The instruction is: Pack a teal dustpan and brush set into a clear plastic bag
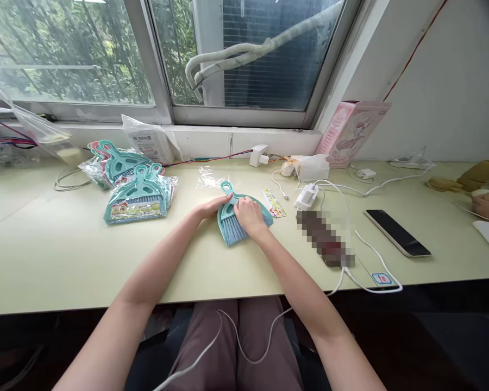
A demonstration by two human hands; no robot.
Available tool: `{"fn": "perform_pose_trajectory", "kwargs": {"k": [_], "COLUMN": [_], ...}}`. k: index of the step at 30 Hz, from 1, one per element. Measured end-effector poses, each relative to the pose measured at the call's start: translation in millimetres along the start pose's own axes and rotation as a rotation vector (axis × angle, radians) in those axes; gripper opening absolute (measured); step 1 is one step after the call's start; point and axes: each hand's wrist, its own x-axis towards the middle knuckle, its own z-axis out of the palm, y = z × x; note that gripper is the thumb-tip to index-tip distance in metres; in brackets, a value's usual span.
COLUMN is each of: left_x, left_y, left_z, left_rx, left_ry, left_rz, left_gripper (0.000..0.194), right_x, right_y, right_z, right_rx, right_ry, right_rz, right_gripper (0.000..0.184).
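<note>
Left hand (213, 207) on the left side of the dustpan (265, 210), by the handle; fingers low and close together, reaching in from the left. Undersides hidden, so can't tell how far they close round it. Right hand (250, 213) on top of the brush (229, 224): fingers bent in, narrow, holding it against the dustpan. Brush lies over the pan, bristles toward the surface's near edge. Pan sits about midway along the surface, a bit nearer the far edge than the near one, handle pointing to the window (264, 60).

Card (274, 202) flat, just right of the pan. Clear wrapper (212, 178) behind it, toward the far edge. Bagged sets (136, 201) piled on the left half, toward the far edge, well apart from the left hand. Right half: charger (307, 196) with white cable, a blurred-out item (325, 239) running toward the near edge, phone (397, 232) farther right. Pink box (352, 133) stands upright at the far edge, right of middle.
</note>
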Motion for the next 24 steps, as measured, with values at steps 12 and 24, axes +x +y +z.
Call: {"fn": "perform_pose_trajectory", "kwargs": {"k": [12, 24], "left_x": [7, -12], "left_y": [-9, 7], "left_z": [-12.2, -12.2], "left_rx": [0.061, 0.19], "left_ry": [-0.113, -0.029], "left_rz": [0.139, 0.048], "left_gripper": [0.058, 0.047], "right_x": [14, 9], "right_y": [26, 55], "right_z": [11, -40], "right_rx": [0.379, 0.914], "right_ry": [0.334, 0.846], "right_rz": [-0.043, 0.242], "right_gripper": [0.04, 0.043]}}
